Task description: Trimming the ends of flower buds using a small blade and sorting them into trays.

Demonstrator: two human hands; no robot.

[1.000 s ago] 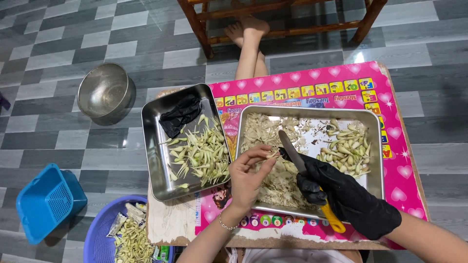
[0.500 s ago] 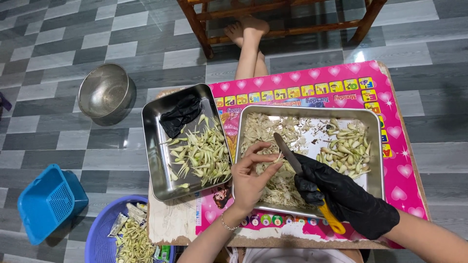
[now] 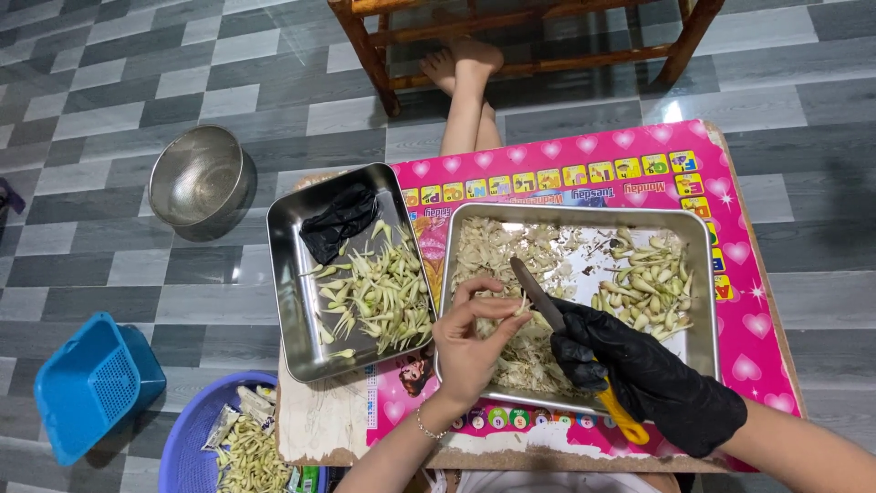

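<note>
Pink printed sheet with hearts point(image 3: 741, 301) covering low table under both metal trays — row of small yellow, green and blue label squares point(image 3: 584, 173) running along its far edge, row of round coloured dots point(image 3: 497, 418) showing along near edge. Small pale wrapper packets point(image 3: 239, 413) lying in purple plastic basin point(image 3: 187, 438) at lower left — green packet point(image 3: 308, 478) peeking out beside basin, mostly cut off. No screens showing.

We sit on a grey tiled floor point(image 3: 137, 64) at home, working at a low table point(image 3: 319, 429) under a pink children's sheet point(image 3: 730, 274), metal trays point(image 3: 301, 301) upon it, a wooden chair point(image 3: 383, 36) beyond.
</note>
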